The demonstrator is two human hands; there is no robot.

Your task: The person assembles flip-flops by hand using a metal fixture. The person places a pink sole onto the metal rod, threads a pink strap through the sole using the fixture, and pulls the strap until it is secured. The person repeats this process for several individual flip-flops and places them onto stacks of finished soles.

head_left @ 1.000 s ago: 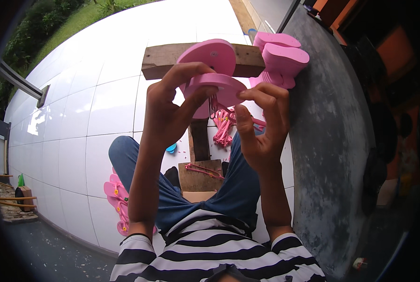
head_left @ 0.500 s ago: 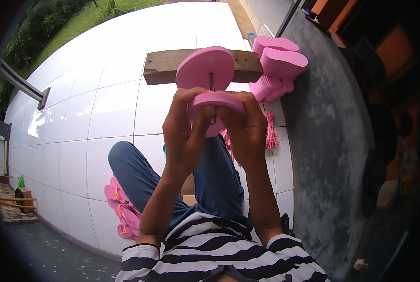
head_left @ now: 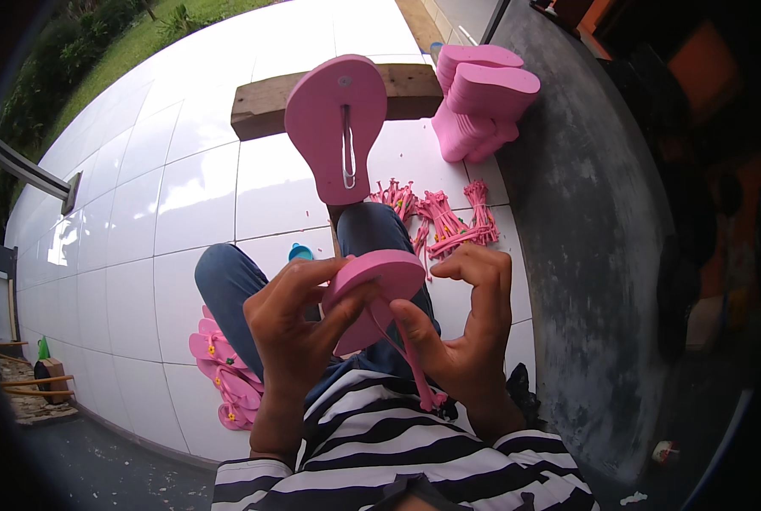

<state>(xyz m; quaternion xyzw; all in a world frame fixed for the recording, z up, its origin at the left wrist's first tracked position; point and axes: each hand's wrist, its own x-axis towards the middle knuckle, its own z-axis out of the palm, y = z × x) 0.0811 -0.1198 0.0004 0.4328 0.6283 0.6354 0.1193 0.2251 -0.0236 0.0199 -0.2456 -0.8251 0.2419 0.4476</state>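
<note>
My left hand grips a pink flip-flop sole by its left edge, tilted in front of my lap. A pink strap hangs from beneath that sole toward my striped shirt. Beside it, my right hand is open, thumb and forefinger apart, the thumb close to the strap; whether they touch I cannot tell. Farther off, another pink sole leans at the wooden beam, with a long metal hook running down over its face.
Bundled pink straps lie on the white tiles beyond my right hand. Stacked pink soles stand at the far right. Flip-flops fitted with straps lie left of my leg. A small blue container sits near my knee.
The held sole has come away from the metal hook and down toward my lap. My right hand has let go of it; my left still grips it. The strap now shows below.
</note>
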